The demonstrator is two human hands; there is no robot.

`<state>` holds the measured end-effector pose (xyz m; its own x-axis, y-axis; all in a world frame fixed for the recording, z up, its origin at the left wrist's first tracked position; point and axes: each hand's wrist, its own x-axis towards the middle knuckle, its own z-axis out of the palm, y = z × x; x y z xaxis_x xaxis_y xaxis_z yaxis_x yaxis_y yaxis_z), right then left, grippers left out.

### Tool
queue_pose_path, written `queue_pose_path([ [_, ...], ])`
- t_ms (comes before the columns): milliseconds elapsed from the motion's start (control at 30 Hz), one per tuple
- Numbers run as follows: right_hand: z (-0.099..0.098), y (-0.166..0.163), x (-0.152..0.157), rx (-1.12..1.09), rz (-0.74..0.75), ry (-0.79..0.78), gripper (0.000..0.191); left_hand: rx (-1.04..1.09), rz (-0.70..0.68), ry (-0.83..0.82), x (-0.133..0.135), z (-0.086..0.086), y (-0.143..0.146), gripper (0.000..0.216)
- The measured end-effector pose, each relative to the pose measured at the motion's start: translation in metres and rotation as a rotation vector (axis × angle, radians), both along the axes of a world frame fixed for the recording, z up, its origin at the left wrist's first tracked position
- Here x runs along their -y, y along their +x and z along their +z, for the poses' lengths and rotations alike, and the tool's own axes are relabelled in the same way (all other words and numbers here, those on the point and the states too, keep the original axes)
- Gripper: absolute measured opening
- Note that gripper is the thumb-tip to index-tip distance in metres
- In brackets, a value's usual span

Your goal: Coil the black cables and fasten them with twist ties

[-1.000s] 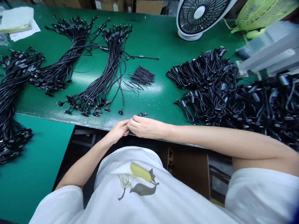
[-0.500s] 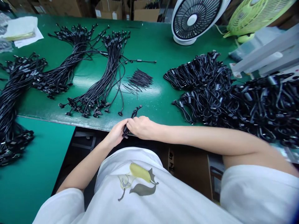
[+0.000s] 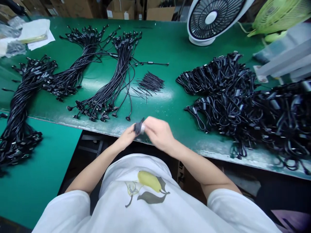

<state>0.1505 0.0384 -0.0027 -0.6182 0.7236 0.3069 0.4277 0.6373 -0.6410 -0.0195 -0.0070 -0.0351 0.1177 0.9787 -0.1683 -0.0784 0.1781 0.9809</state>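
Note:
A folded black cable is pinched in my left hand, just over the table's front edge. Beside it, my right hand is curled with its fingers at the cable's right side, smeared by motion. What the right fingertips pinch there is hidden in the blur. A pale patch shows between those fingertips and the cable. Ahead of both hands lies a small pile of short black ties. To the left of that pile is a bundle of long straight black cables with connectors at both ends.
More cable bundles lie on the left, one far and one near. Coiled black cables are heaped at right, some over the edge. A white fan and a green fan stand behind. Papers lie back left.
My right hand has turned, and its forearm now comes in more steeply from below. The cable between my hands has tilted and is blurred. The whole view has shifted slightly.

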Motion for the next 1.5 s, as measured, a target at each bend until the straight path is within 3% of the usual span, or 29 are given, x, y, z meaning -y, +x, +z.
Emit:
queue_pose_path([
  [100,-0.006,-0.001,0.007,0.058,0.116,-0.065,0.029,0.217,0.145,-0.059,-0.005,-0.002,-0.007,0.035],
  [233,-0.014,0.002,-0.002,0.088,-0.013,-0.136,0.029,0.099,0.142,0.151,-0.002,0.004,-0.018,0.043],
  [367,-0.014,0.002,-0.003,0.235,-0.039,0.077,0.03,0.153,0.119,0.176,0.001,0.009,-0.015,0.044],
  [500,-0.012,0.004,-0.002,0.387,-0.079,0.344,0.028,0.242,0.06,0.059,0.002,0.01,-0.011,0.05],
  [600,-0.013,0.007,-0.007,0.406,-0.09,0.436,0.029,0.323,0.026,-0.034,0.005,0.011,-0.01,0.065],
  [733,-0.021,0.007,-0.011,0.389,-0.078,0.503,0.031,0.364,0.115,-0.143,0.01,0.009,0.002,0.041],
  [767,-0.023,0.006,-0.01,0.378,-0.067,0.51,0.031,0.361,0.112,-0.182,0.012,0.007,0.006,0.047],
  [833,-0.025,0.003,-0.008,0.351,-0.052,0.498,0.03,0.318,0.059,-0.245,0.014,0.001,0.015,0.061],
  [900,-0.024,0.001,-0.005,0.317,-0.089,0.417,0.028,0.181,0.021,-0.219,0.015,-0.005,0.022,0.058],
  [1067,-0.012,0.001,-0.005,0.105,-0.095,-0.051,0.036,-0.191,0.063,0.102,0.015,-0.015,0.031,0.057],
  [1133,-0.01,0.0,-0.003,0.094,-0.134,-0.036,0.037,-0.211,0.028,0.134,0.013,-0.015,0.032,0.061],
  [1267,-0.016,-0.006,0.006,0.272,-0.272,0.169,0.036,-0.096,-0.115,0.015,0.007,-0.01,0.036,0.074],
  [1400,-0.034,-0.01,0.012,0.392,-0.317,0.136,0.043,0.067,-0.148,-0.1,0.001,-0.007,0.045,0.093],
  [1500,-0.049,0.005,0.003,0.42,-0.34,0.086,0.043,0.035,-0.275,-0.14,-0.004,-0.005,0.043,0.08],
])
